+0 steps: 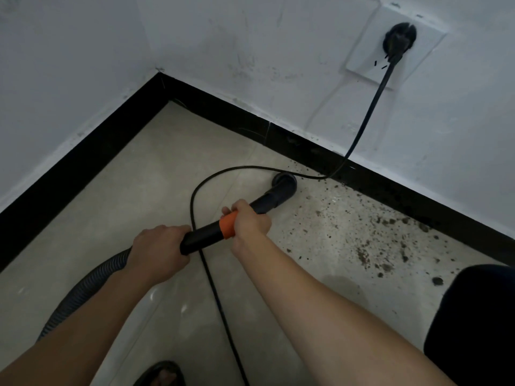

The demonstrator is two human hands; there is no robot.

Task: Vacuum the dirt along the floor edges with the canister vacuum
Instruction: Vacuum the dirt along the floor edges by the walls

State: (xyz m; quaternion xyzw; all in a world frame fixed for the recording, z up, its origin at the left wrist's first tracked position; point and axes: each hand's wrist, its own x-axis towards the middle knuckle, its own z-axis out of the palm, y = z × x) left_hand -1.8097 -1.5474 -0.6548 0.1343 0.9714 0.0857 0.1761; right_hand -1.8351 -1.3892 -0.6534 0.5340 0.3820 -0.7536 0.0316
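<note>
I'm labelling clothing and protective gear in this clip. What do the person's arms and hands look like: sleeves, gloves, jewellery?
The left forearm and right forearm are bare to the frame edge, with no sleeve in view. The left hand and right hand wear no gloves; no ring, watch or bracelet shows on the wrists or visible fingers.

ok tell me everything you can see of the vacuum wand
The wand is a black tube, plastic by the look, with an orange band. It slants down to the floor, ending in a round nozzle beside the dirt near the baseboard. The left hand grips its rear end, where a ribbed hose joins; the right hand grips at the band. The cord crosses beneath it.
</note>
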